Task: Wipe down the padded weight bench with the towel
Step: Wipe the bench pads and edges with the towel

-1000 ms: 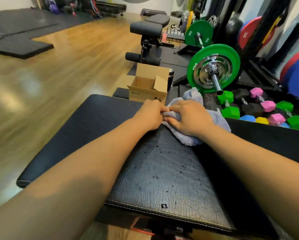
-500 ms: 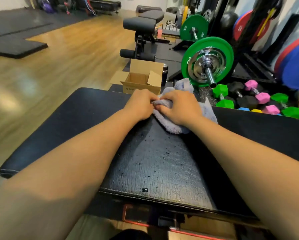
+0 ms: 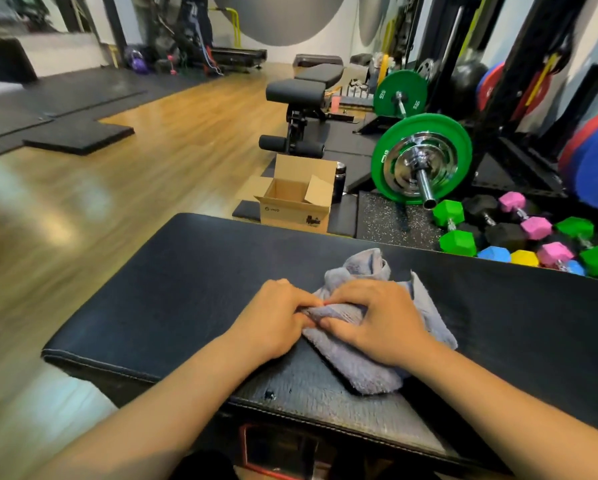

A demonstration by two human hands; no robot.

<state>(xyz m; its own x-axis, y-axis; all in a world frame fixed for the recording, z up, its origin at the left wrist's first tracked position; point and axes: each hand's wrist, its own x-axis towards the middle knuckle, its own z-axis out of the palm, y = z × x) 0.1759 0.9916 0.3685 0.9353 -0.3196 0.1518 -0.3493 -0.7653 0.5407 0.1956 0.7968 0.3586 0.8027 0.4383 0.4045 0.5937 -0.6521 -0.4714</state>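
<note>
A black padded weight bench (image 3: pixel 172 282) stretches across the view in front of me. A bunched grey towel (image 3: pixel 363 368) lies on its near half. My right hand (image 3: pixel 377 323) lies on top of the towel with its fingers curled into a fold. Beside it, my left hand (image 3: pixel 276 317) pinches the same fold from the left, fingertips meeting those of the right hand. The pad near the towel looks cracked and speckled.
An open cardboard box (image 3: pixel 295 197) and a dark bottle (image 3: pixel 339 181) stand on the floor beyond the bench. A barbell with green plates (image 3: pixel 420 159) and coloured dumbbells (image 3: pixel 533 230) lie at the right. Another bench (image 3: pixel 301 112) stands farther back. Wooden floor spreads left.
Both hands have dragged the towel from the bench's far edge toward me, onto the near half of the pad. The view has tilted up.
</note>
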